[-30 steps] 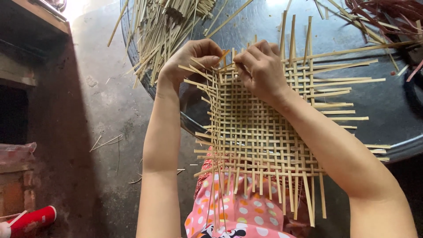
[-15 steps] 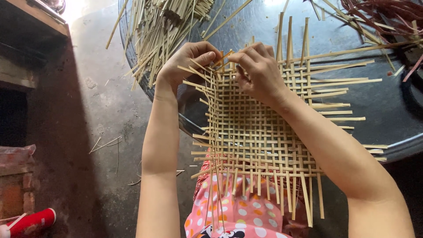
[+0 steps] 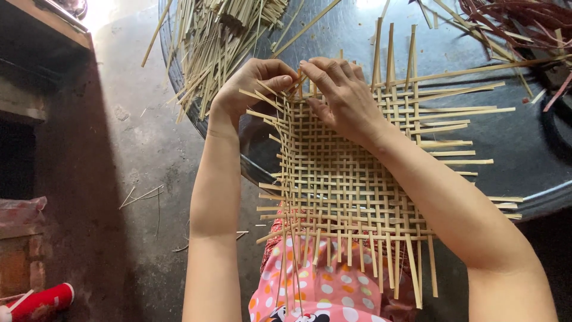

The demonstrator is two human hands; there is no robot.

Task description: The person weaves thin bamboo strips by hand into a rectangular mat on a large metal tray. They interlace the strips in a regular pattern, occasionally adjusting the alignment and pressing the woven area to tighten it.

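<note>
Your left hand [image 3: 253,89] and right hand [image 3: 339,98] pinch bamboo strips at the far edge of the woven bamboo mat [image 3: 345,185] resting over your lap, its middle tightly woven while loose ends remain unwoven around every side.

Right hand [image 3: 342,95] slightly nearer left hand [image 3: 253,86].
</note>
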